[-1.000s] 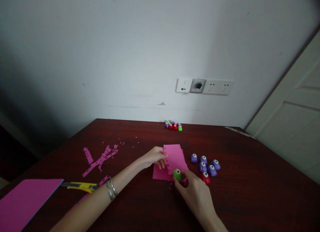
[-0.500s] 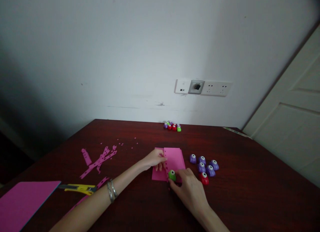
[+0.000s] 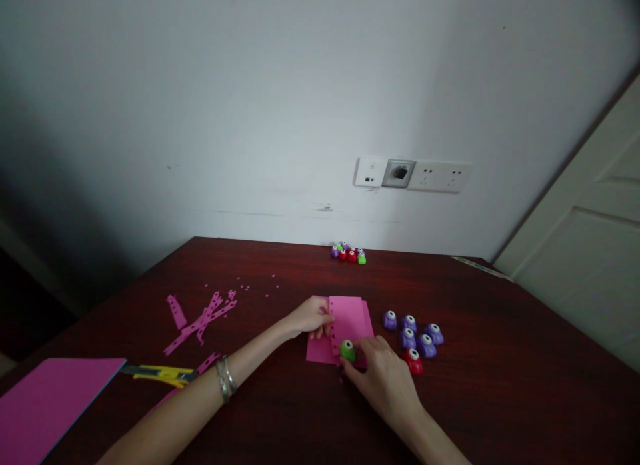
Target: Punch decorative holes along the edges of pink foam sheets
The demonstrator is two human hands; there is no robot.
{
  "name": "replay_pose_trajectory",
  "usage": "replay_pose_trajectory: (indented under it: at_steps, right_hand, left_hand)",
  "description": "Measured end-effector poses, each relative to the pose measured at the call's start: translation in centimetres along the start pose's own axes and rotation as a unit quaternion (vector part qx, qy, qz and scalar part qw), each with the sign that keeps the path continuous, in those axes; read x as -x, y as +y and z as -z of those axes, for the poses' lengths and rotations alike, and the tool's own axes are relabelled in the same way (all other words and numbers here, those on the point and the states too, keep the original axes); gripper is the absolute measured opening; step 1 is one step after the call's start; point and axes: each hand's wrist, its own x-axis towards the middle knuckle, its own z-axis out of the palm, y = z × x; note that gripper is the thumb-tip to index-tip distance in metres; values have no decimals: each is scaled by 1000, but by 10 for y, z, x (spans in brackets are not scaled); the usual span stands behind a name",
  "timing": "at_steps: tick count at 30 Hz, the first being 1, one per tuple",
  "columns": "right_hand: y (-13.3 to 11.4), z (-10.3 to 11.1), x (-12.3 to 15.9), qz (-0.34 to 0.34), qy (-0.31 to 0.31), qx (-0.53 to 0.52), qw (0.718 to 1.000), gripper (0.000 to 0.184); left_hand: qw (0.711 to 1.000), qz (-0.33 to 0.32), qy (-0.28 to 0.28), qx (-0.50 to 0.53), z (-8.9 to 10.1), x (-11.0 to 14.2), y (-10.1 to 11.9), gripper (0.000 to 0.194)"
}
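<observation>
Pink paper sheets [image 3: 349, 313] lie in layers on the dark red table, with small punched marks along the top sheet's left edge. My left hand [image 3: 315, 316] pinches that left edge between thumb and fingers. A green paper punch [image 3: 347, 350] with an eye-like button sits at the sheet's near edge. My right hand [image 3: 383, 371] has its thumb and fingers closed around this punch. To the right stand several purple paper punches [image 3: 409, 338] and a red paper punch [image 3: 413, 361].
Pink punched strips [image 3: 203, 320] and small scraps lie on the left. A yellow box cutter [image 3: 163, 374] rests beside a large pink sheet [image 3: 60, 401], partly behind my left forearm. More coloured punches [image 3: 349, 253] stand by the wall. A ruler-like strip [image 3: 481, 267] lies at the back right.
The whole view has shifted slightly, so things appear a little further right. Both hands keep their grip on the sheet and the green punch, with hardly any movement.
</observation>
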Motion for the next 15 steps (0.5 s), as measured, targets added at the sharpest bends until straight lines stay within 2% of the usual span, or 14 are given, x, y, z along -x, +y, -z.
replay_pose_trajectory:
  at_steps: [13, 15]
  right_hand:
    - [4, -8, -1, 3, -8, -5, 1000, 15]
    - [5, -9, 0, 2, -13, -20, 1000, 16]
  left_hand:
    - [998, -11, 2, -64, -2, -3, -5, 10]
    - [993, -17, 30, -112, 0, 0, -1, 16]
